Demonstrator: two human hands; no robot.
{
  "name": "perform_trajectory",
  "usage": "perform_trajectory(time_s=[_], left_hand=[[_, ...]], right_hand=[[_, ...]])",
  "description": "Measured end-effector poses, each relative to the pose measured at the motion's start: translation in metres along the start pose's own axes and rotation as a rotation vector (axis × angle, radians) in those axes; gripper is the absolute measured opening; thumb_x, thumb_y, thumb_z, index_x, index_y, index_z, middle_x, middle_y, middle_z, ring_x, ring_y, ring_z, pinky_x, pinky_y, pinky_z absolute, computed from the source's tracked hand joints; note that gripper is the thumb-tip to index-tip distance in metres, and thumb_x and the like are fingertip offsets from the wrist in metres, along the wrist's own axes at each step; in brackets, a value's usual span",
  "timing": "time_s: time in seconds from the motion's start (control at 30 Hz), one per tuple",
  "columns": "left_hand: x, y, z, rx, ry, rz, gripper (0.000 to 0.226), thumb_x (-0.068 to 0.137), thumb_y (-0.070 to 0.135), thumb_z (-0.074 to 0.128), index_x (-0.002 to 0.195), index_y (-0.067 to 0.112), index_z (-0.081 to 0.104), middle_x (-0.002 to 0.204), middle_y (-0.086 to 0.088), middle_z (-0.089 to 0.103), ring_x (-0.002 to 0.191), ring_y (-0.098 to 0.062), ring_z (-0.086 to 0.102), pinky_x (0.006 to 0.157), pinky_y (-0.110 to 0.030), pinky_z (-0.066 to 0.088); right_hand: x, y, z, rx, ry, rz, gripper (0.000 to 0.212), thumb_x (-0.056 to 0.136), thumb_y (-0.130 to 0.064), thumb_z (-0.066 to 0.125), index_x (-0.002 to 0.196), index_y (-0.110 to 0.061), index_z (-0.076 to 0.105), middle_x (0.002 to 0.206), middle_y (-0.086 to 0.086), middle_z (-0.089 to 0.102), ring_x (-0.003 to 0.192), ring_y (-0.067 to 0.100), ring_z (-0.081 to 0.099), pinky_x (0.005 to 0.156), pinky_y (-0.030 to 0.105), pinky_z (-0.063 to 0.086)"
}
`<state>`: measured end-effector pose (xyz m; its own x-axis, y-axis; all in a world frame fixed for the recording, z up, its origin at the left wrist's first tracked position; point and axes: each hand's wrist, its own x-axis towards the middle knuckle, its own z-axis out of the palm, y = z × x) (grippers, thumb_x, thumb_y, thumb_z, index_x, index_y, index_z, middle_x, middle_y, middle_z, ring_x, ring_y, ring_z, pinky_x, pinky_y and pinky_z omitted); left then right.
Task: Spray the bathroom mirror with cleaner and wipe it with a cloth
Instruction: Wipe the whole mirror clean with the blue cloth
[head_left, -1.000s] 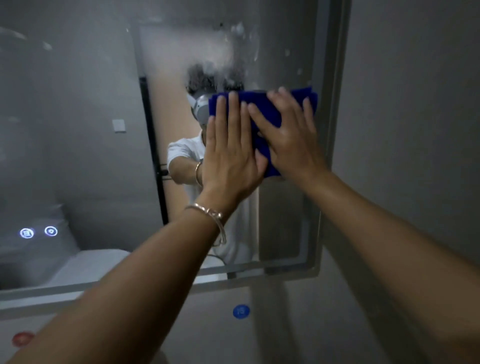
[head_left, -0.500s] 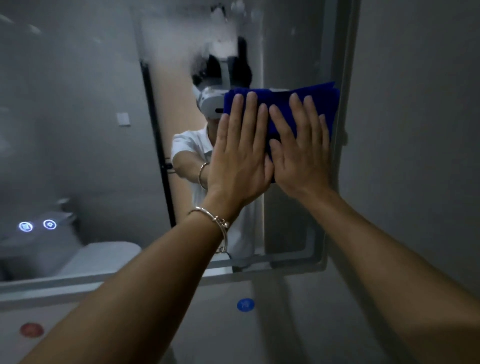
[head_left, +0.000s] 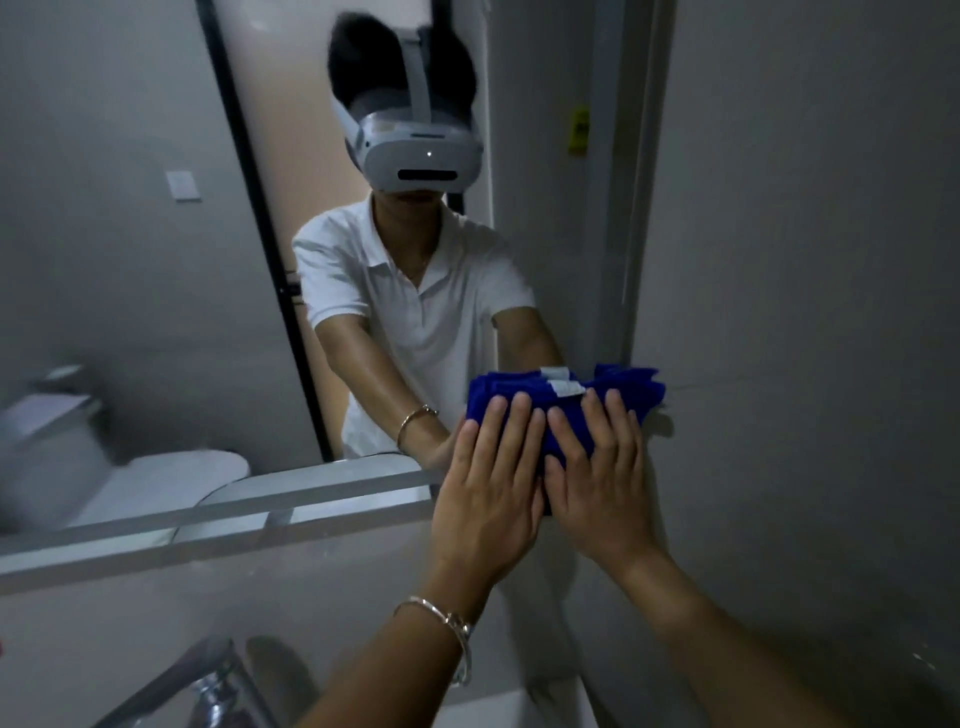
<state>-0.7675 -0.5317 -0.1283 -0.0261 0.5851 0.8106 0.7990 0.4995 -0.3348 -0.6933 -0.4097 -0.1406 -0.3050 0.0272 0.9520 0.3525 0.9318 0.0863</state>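
Left hand (head_left: 488, 499) and right hand (head_left: 602, 483), fingers (head_left: 519, 431) straight, press cloth (head_left: 514, 387) on mirror (head_left: 130, 260); grey wall (head_left: 805, 260).

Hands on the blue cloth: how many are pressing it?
2: the left hand on the left of the cloth, the right hand beside it on the right, fingers straight.

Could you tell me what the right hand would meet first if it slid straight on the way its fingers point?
The right hand lies flat on the blue cloth; going on up, it would cross the cloth's white label, then probably bare mirror glass.
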Motion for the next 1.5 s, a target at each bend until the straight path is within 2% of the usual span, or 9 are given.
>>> perform_trajectory(time_s=[0.2,0.37,0.47,0.53,0.67,0.8,0.9,1.17,1.5], left_hand=[[-0.028,0.007,0.015,0.020,-0.007,0.044,0.069,0.091,0.022,0.032,0.149,0.005,-0.002,0.157,-0.018,-0.011,0.145,-0.032,-0.006,0.118,-0.045,0.002],[-0.019,-0.006,0.004,0.074,-0.064,0.120,0.066,0.091,0.018,0.026,0.149,0.003,-0.002,0.156,-0.018,-0.012,0.145,-0.031,-0.007,0.118,-0.043,-0.002],[0.003,-0.018,-0.015,0.062,-0.116,0.157,0.062,0.094,0.027,0.029,0.149,0.005,0.009,0.157,-0.015,0.000,0.145,-0.030,-0.001,0.118,-0.042,-0.004],[0.038,-0.034,-0.034,0.050,-0.083,0.131,0.059,0.097,0.034,0.027,0.148,0.007,0.015,0.156,-0.013,0.009,0.145,-0.029,0.006,0.118,-0.042,0.002],[0.125,-0.069,-0.079,0.130,0.010,0.079,0.065,0.095,0.042,0.023,0.149,0.006,0.012,0.155,-0.013,0.004,0.145,-0.030,0.011,0.118,-0.046,0.010],[0.166,-0.096,-0.109,0.176,0.060,0.026,0.066,0.093,0.043,0.020,0.148,0.007,0.019,0.156,-0.014,0.018,0.144,-0.029,0.016,0.117,-0.046,0.016],[0.175,-0.120,-0.124,0.198,0.060,0.053,0.067,0.092,0.044,0.020,0.148,0.007,0.018,0.156,-0.013,0.018,0.144,-0.028,0.016,0.116,-0.047,0.018],[0.156,-0.178,-0.149,0.282,0.033,0.034,0.068,0.092,0.044,0.017,0.149,0.007,0.015,0.156,-0.014,0.017,0.144,-0.029,0.014,0.117,-0.048,0.013],[0.039,-0.276,-0.161,0.365,0.021,-0.031,0.068,0.091,0.041,0.027,0.148,0.005,0.013,0.154,-0.016,0.015,0.143,-0.030,0.014,0.117,-0.047,0.017]], right_hand=[[-0.033,-0.004,0.003,-0.002,-0.079,0.028,0.046,0.105,-0.032,0.025,0.148,-0.019,0.017,0.144,0.019,0.029,0.147,0.030,0.006,0.112,0.050,0.024],[-0.025,0.001,0.000,-0.002,-0.120,0.029,0.043,0.106,-0.036,0.021,0.144,-0.017,0.026,0.143,0.018,0.030,0.142,0.033,0.015,0.106,0.051,0.034],[0.004,0.001,-0.012,0.038,-0.123,0.033,0.044,0.106,-0.037,0.016,0.137,-0.011,0.034,0.143,0.018,0.028,0.135,0.037,0.026,0.101,0.054,0.043],[0.045,0.002,-0.020,0.070,-0.064,0.045,0.044,0.105,-0.036,0.017,0.137,-0.012,0.033,0.144,0.017,0.027,0.135,0.037,0.025,0.105,0.053,0.038],[0.149,0.009,-0.035,0.074,0.069,0.047,0.043,0.101,-0.029,0.031,0.140,-0.014,0.032,0.148,0.020,0.030,0.138,0.036,0.021,0.111,0.054,0.027],[0.214,0.004,-0.048,0.040,0.077,0.038,0.049,0.094,-0.029,0.035,0.142,-0.020,0.028,0.150,0.018,0.034,0.141,0.032,0.020,0.114,0.053,0.015],[0.237,-0.011,-0.050,0.023,0.096,0.036,0.050,0.093,-0.029,0.035,0.142,-0.019,0.029,0.150,0.018,0.035,0.141,0.033,0.022,0.114,0.053,0.015],[0.261,-0.075,-0.044,0.016,0.151,0.036,0.051,0.093,-0.031,0.035,0.143,-0.018,0.030,0.150,0.018,0.036,0.140,0.032,0.022,0.114,0.052,0.015],[0.236,-0.212,-0.010,0.037,0.117,-0.132,0.052,0.095,-0.033,0.035,0.145,-0.017,0.031,0.150,0.016,0.036,0.140,0.031,0.022,0.113,0.051,0.012]])
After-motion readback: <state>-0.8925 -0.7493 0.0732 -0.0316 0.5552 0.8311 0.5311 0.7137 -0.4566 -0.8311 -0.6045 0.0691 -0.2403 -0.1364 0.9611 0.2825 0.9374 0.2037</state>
